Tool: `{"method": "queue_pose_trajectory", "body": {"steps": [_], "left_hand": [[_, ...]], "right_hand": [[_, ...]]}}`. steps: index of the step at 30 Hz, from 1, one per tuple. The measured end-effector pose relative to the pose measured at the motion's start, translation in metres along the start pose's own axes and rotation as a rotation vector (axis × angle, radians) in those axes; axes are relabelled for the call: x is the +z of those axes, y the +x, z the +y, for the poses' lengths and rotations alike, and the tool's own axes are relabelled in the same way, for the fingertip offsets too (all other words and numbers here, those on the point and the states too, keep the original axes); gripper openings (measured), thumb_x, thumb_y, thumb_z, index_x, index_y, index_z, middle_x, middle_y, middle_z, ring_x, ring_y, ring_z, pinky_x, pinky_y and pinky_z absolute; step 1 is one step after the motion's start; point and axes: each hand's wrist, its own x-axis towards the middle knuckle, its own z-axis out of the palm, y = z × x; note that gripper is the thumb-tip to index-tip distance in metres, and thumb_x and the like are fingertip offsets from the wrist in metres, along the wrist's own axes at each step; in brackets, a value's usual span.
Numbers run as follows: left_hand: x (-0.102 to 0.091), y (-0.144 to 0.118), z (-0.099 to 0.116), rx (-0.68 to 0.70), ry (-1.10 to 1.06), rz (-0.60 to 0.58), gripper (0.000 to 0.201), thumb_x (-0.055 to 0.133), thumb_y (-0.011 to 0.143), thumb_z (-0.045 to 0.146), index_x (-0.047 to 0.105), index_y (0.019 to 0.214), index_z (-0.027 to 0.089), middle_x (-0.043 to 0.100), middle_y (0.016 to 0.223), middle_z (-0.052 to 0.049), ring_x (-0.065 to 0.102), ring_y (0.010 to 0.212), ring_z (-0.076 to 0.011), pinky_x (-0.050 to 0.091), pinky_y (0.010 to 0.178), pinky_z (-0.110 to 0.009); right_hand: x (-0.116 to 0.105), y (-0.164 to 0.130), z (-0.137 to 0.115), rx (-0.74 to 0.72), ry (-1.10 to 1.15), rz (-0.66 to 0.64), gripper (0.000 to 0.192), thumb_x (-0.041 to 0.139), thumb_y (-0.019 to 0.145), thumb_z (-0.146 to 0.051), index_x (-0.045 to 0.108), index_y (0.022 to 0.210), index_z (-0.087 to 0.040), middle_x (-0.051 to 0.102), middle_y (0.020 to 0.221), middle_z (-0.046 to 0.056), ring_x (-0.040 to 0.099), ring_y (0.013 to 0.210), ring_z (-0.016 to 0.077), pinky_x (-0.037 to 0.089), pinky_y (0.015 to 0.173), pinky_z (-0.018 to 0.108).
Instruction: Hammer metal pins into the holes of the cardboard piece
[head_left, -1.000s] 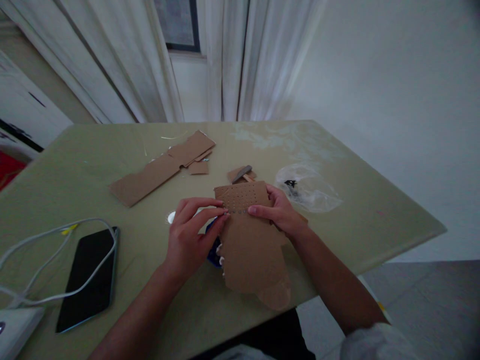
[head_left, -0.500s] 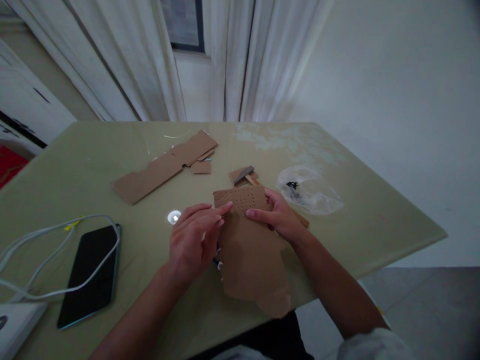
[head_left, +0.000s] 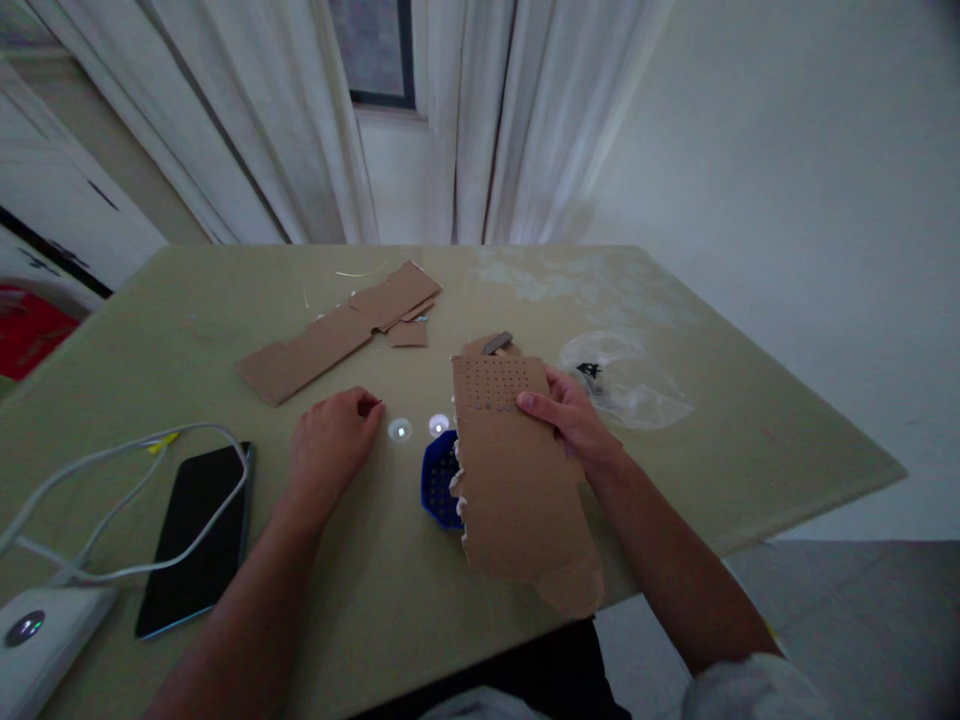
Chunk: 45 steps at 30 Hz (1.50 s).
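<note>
Fingers (head_left: 534,403) of the right hand (head_left: 574,420) grip the punched cardboard (head_left: 517,470); the left hand (head_left: 330,445) has let go, now curled near two small discs (head_left: 400,430) on the desk (head_left: 675,480).

Your right hand (head_left: 574,420) grips the right edge of the cardboard (head_left: 517,470), a brown, roughly rectangular sheet with rows of small punched holes at its far end and a ragged near end past the table (head_left: 675,470) edge. It lies tilted over a blue tray (head_left: 439,480). Left of the tray, your left hand (head_left: 330,445) rests curled beside two small shiny discs (head_left: 400,430)
</note>
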Motion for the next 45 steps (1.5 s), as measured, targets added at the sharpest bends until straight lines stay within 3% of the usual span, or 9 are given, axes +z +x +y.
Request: {"method": "queue_pose_trajectory", "body": {"steps": [7,15,19,21,23,27,32,45], "left_hand": [[0.003,-0.006,0.0,-0.003,0.119,0.003,0.03,0.054,0.105,0.039,0.078,0.112,0.021,0.087,0.109,-0.017,0.08,0.099,-0.0388,0.058,0.084,-0.048],[0.005,-0.004,-0.001,0.001,0.09,0.004,0.028,0.056,0.105,0.037,0.076,0.116,0.021,0.086,0.111,-0.018,0.079,0.105,-0.0396,0.057,0.087,-0.049],[0.003,-0.007,0.011,0.201,-0.208,0.158,0.026,0.066,0.102,0.04,0.08,0.112,0.021,0.086,0.108,-0.014,0.077,0.099,-0.0343,0.06,0.092,-0.049],[0.0,-0.014,0.024,0.346,-0.484,0.169,0.028,0.066,0.105,0.044,0.083,0.115,0.024,0.086,0.113,-0.011,0.078,0.094,-0.0282,0.062,0.087,-0.043],[-0.003,-0.024,0.038,0.502,-0.679,0.163,0.026,0.067,0.109,0.043,0.083,0.121,0.026,0.087,0.119,-0.01,0.079,0.104,-0.0262,0.063,0.091,-0.041],[-0.004,-0.041,0.057,0.703,-0.773,0.191,0.014,0.075,0.106,0.03,0.083,0.117,0.026,0.087,0.114,-0.009,0.079,0.107,-0.0249,0.064,0.095,-0.04],[-0.001,-0.048,0.064,0.725,-0.769,0.215,0.01,0.072,0.105,0.024,0.08,0.1,0.025,0.084,0.096,-0.007,0.077,0.094,-0.0241,0.063,0.087,-0.039],[-0.006,-0.057,0.07,0.827,-0.763,0.357,0.017,0.074,0.1,0.007,0.072,0.103,0.023,0.081,0.096,-0.002,0.072,0.088,-0.017,0.057,0.083,-0.031]], "right_hand": [[-0.003,0.001,0.004,0.006,-0.004,0.002,0.059,0.104,0.075,-0.05,0.077,0.119,-0.023,0.086,0.095,0.003,0.075,0.064,0.0164,0.065,0.062,0.029],[-0.005,0.002,0.005,0.016,-0.017,0.012,0.058,0.104,0.075,-0.051,0.077,0.118,-0.024,0.084,0.089,0.003,0.075,0.065,0.0187,0.063,0.058,0.03],[-0.003,0.001,0.003,0.018,0.015,-0.013,0.057,0.105,0.074,-0.05,0.078,0.116,-0.023,0.086,0.094,0.004,0.077,0.067,0.0184,0.065,0.061,0.029],[-0.001,-0.001,0.001,0.014,0.032,-0.036,0.058,0.105,0.074,-0.049,0.078,0.117,-0.022,0.087,0.101,0.007,0.08,0.07,0.0188,0.065,0.062,0.029],[0.001,-0.002,-0.001,0.006,0.05,-0.052,0.06,0.104,0.074,-0.048,0.077,0.12,-0.021,0.088,0.106,0.008,0.082,0.074,0.0202,0.067,0.064,0.03],[0.004,-0.006,-0.002,0.005,0.1,-0.082,0.062,0.105,0.072,-0.049,0.078,0.121,-0.022,0.089,0.108,0.009,0.085,0.08,0.0228,0.07,0.073,0.034],[0.008,-0.01,-0.003,0.036,0.161,-0.132,0.062,0.106,0.071,-0.047,0.078,0.122,-0.024,0.09,0.107,0.007,0.086,0.081,0.0227,0.07,0.075,0.033],[0.006,-0.012,-0.005,0.036,0.094,-0.15,0.062,0.106,0.073,-0.041,0.08,0.126,-0.022,0.09,0.111,0.009,0.087,0.083,0.0218,0.072,0.077,0.032]]}}
